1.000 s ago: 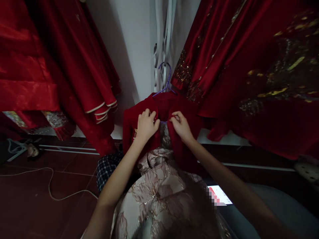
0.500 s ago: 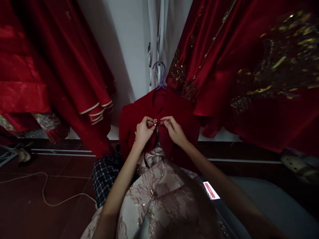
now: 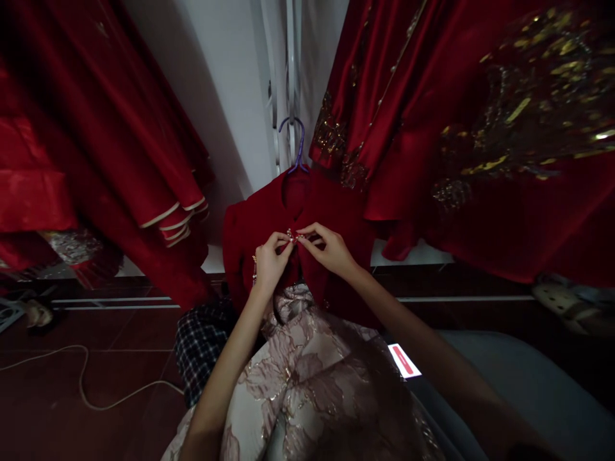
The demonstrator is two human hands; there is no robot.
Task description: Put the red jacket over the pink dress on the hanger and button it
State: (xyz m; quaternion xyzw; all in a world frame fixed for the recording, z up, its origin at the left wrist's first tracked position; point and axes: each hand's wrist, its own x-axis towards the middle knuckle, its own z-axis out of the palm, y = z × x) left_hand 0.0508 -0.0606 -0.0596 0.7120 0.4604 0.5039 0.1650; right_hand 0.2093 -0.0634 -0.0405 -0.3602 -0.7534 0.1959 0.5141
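Observation:
A red jacket [image 3: 245,224] hangs in front of me on a purple hanger [image 3: 301,144]. At its front opening, my left hand [image 3: 270,261] pinches a small jewelled button [image 3: 290,234] between thumb and fingertips. My right hand [image 3: 332,251] is closed at the other side of the opening, fingertips on a small jewelled piece beside the button. The fingertips of both hands almost meet, and they partly cover these fittings. Whether the two pieces are joined cannot be made out. Below the hands, pale floral brocade fabric [image 3: 283,378] bulges toward me.
Red garments [image 3: 158,160] hang at left, and red ones with gold sequins [image 3: 519,121] at right. A dark checked cloth [image 3: 202,339] is beside the brocade. A bright screen [image 3: 404,360] lies by a grey seat [image 3: 509,365]. A pale cable [image 3: 84,378] crosses the floor.
My hands have come closer together, bringing the jewelled pieces and the two front edges of the jacket nearer each other. The whole view has shifted slightly.

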